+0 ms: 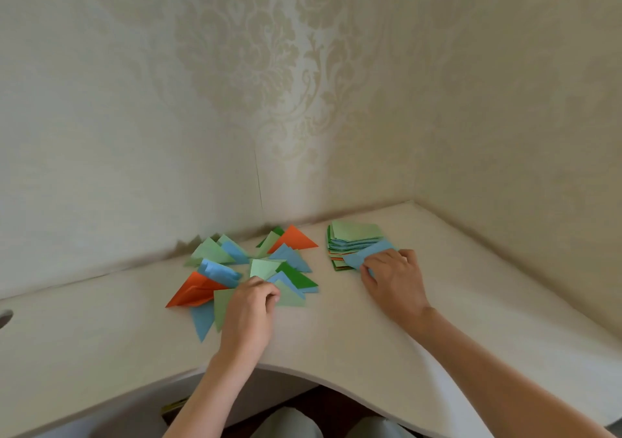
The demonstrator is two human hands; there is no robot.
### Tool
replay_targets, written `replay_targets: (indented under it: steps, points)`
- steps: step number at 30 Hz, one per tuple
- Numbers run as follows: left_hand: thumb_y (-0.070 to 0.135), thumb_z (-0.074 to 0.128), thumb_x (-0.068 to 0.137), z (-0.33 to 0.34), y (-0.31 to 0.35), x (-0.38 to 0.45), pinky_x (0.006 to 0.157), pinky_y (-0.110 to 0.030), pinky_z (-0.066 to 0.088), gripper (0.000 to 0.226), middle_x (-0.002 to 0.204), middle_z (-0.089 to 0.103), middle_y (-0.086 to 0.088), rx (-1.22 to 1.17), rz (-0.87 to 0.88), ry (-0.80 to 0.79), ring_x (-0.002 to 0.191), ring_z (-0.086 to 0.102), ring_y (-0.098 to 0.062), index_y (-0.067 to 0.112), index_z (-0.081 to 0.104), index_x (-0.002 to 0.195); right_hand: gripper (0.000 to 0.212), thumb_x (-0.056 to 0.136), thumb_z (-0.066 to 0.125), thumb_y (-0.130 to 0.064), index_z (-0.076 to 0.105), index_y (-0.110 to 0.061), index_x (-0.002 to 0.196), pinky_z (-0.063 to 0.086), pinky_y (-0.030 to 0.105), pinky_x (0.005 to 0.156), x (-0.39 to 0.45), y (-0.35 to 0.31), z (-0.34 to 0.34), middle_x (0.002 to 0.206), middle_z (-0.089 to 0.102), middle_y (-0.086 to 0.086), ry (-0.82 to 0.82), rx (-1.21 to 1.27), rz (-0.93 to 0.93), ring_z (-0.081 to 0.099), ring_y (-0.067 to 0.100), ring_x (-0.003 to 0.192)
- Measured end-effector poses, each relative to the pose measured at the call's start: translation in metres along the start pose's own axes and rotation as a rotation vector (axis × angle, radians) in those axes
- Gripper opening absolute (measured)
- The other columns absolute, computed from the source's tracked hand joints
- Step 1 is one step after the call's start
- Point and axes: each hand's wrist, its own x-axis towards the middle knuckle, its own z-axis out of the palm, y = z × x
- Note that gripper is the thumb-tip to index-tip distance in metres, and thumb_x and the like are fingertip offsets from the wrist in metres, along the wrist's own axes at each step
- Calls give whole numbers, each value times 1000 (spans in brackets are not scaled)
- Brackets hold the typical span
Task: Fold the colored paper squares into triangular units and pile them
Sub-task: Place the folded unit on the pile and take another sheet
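Both hands work: left hand (250,306) curls on the near triangle pile (255,269), right hand (392,278) pinches a blue square (372,252) off the stack (353,237), likely to fold next.

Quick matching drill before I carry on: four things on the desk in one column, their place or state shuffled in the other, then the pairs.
Things:
1. stack of paper squares
2. blue sheet
3. left hand
4. orange triangle

Place or state:
A. far side of the folded pile, near the wall
B. on the near edge of the folded pile
C. pinched by the right hand
D. right of the folded pile

Pairs: 1-D, 2-C, 3-B, 4-A
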Motion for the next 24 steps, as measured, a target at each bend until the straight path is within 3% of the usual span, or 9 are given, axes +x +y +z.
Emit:
replay_targets:
  steps: [5, 10, 15, 20, 24]
  points:
    - [11, 71, 81, 8, 39, -10, 76, -28, 48, 10, 91, 64, 4, -38, 151, 43, 87, 57, -13, 14, 69, 91, 17, 72, 74, -15, 63, -20, 61, 33, 33, 80, -40, 20, -31, 63, 65, -3, -48, -7, -3, 63, 19, 66]
    - [20, 73, 81, 38, 81, -17, 88, -21, 44, 21, 100, 63, 8, -271, 252, -195, 97, 56, -7, 17, 69, 101, 9, 79, 69, -21, 66, -23, 70, 38, 32, 81, -73, 26, -51, 74, 69, -9, -137, 57, 33, 65, 15, 73]
    - [22, 71, 82, 67, 101, -20, 96, -13, 37, 30, 111, 64, 10, -280, 278, -316, 108, 55, -5, 22, 66, 112, 6, 85, 64, -25, 70, -26, 84, 44, 34, 76, -77, 24, -55, 88, 70, -13, -178, 178, 64, 65, 15, 84]
    - [20, 70, 83, 79, 106, -11, 89, -14, 39, 22, 99, 69, 11, -265, 278, -263, 98, 57, -10, 20, 67, 105, 11, 87, 62, -33, 71, -28, 90, 44, 32, 82, -74, 31, -46, 96, 69, -15, -218, 334, 174, 62, 12, 95]
    - [22, 72, 82, 85, 109, -4, 84, -17, 41, 18, 89, 68, 14, -265, 263, -242, 90, 58, -11, 22, 69, 100, 9, 86, 64, -33, 69, -26, 85, 48, 38, 82, -72, 36, -42, 89, 68, -14, -228, 439, 255, 61, 14, 89]
